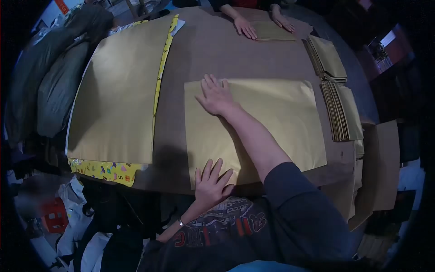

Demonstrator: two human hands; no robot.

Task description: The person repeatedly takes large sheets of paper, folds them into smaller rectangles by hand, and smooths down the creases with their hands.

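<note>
A large gold-brown paper sheet (pixel 281 122) lies flat in front of me on the brown table surface (pixel 195 50). My right hand (pixel 215 96) presses on its upper left corner area, fingers spread, with the forearm crossing over the sheet. Near the sheet's lower left edge rests my left hand (pixel 212 183), its fingers also apart. Neither hand grips anything. To the left lies a stack of large brown sheets (pixel 120 90), with yellow patterned paper (pixel 106 171) showing from beneath it.
Folded brown paper bundles (pixel 342 111) line the right edge, beside an open cardboard box (pixel 383 167). Across the table, another person's hands (pixel 245 27) rest at a smaller folded sheet (pixel 276 31). Dark fabric (pixel 61 90) hangs at the left.
</note>
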